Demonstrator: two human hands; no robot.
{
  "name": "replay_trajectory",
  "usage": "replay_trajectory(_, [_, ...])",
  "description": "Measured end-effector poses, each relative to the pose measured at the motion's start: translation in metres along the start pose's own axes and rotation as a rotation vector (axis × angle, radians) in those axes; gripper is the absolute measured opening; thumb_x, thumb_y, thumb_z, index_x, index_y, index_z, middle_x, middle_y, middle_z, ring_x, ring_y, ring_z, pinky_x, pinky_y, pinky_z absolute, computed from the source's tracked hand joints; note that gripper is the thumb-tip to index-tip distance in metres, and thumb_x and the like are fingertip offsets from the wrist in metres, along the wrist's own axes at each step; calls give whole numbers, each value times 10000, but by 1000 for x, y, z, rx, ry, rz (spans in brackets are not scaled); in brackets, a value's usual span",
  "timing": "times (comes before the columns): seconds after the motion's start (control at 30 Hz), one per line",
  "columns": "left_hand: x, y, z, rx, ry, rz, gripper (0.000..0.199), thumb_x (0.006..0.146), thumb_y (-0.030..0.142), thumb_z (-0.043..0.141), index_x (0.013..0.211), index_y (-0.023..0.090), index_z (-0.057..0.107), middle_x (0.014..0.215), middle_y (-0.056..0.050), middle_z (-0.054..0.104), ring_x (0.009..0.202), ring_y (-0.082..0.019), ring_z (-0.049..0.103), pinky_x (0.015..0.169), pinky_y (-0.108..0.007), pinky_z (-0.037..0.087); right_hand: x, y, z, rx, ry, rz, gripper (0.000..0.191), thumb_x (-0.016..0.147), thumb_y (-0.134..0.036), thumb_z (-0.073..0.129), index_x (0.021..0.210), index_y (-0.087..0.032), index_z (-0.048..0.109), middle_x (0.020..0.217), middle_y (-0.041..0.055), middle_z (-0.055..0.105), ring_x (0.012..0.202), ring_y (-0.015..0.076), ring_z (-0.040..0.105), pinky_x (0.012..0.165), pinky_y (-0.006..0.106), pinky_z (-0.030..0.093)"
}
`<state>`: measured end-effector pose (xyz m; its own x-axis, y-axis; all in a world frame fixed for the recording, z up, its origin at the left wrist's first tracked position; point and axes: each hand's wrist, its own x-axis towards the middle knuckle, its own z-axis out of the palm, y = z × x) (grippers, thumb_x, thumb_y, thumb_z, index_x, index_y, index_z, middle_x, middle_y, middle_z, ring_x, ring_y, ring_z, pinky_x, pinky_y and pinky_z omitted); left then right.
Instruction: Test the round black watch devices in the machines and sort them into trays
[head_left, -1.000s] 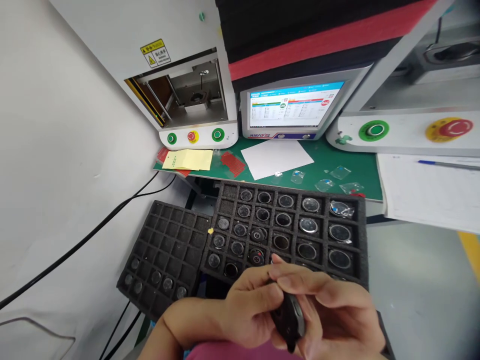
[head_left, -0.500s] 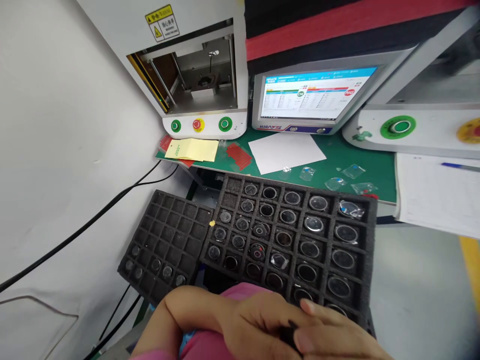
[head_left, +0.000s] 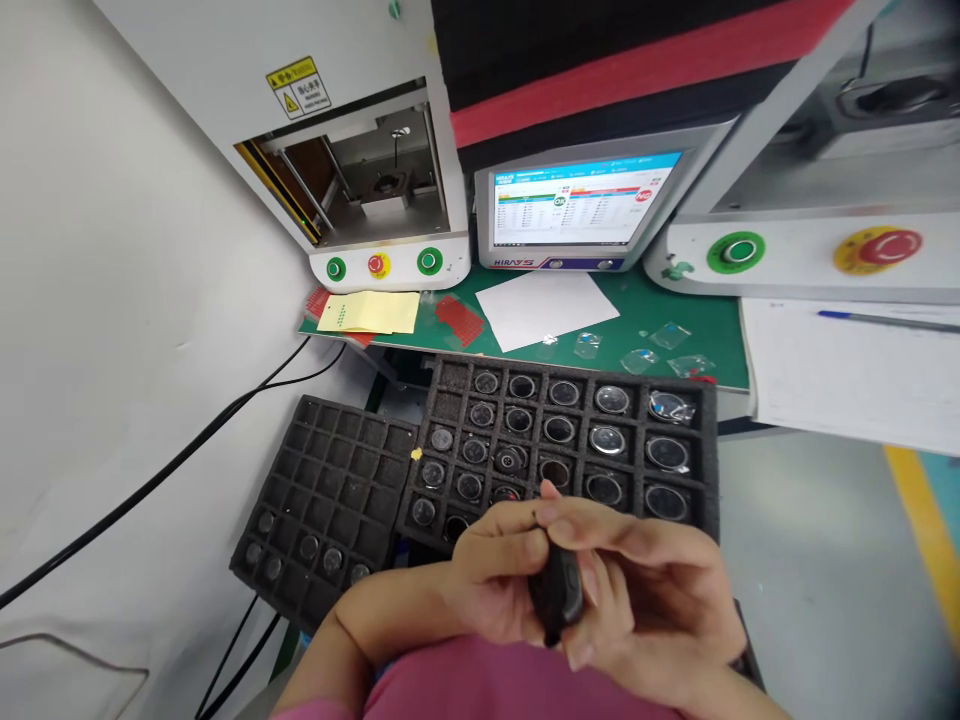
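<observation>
A small black watch case (head_left: 556, 590), seen edge-on with what looks like a button on its side, is held up between both hands. My left hand (head_left: 491, 575) grips it from the left, thumb and forefinger at its upper end. From the right, the fingers of my right hand (head_left: 660, 575) are closed round it and touch its top and far side. Just beyond the hands lies a dark foam tray (head_left: 574, 370) with round watch cases in most of its pockets, several under clear film. My hands and forearms hide its near part.
A second foam tray (head_left: 330, 480) at left has several round pieces in its near pockets. Behind is a green bench (head_left: 720, 345) with white paper (head_left: 551, 308), yellow slips (head_left: 369, 311) and clear film scraps. A monitor (head_left: 581, 205) stands between two press machines. Cables run at left.
Both hands have risen and turned, bringing the black watch case into clear view between them. My view has shifted to the right, showing more of the right-hand machine.
</observation>
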<state>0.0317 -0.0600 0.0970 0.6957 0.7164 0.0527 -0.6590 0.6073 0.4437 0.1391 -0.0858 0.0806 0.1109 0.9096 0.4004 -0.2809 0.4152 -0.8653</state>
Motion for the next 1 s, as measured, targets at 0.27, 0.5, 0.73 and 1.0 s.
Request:
replay_trajectory(0.27, [10, -1, 6, 39, -4, 68, 395, 883, 486, 546, 728, 127, 602, 441, -5, 513, 378, -110, 430, 465, -262, 345, 18, -7, 3, 161, 37, -115, 464, 754, -156, 796, 1155, -216, 570, 1036, 32, 724, 952, 180, 711, 1003, 371, 558])
replay_trajectory(0.5, [4, -1, 9, 57, 107, -108, 471, 788, 577, 641, 703, 115, 623, 518, -28, 547, 434, -112, 468, 412, -236, 249, 15, -7, -1, 79, 81, -143, 609, 727, -238, 831, 1257, -222, 531, 1031, 50, 721, 875, 220, 721, 828, 433, 644])
replay_trajectory(0.73, [5, -2, 10, -4, 250, -158, 481, 736, 581, 664, 702, 104, 615, 542, -43, 571, 478, -128, 498, 472, -256, 306, 16, -5, -4, 66, 92, -125, 639, 693, -196, 853, 1252, -210, 543, 1088, 45, 676, 945, 180, 684, 917, 388, 612])
replay_trajectory(1.0, [11, 0, 12, -50, 264, -231, 466, 727, 581, 539, 690, 122, 606, 487, -11, 486, 526, -127, 445, 574, -286, 267, 15, -7, -7, -36, 96, -65, 631, 706, -169, 832, 1259, -242, 536, 1080, 52, 662, 963, 201, 683, 785, 335, 625])
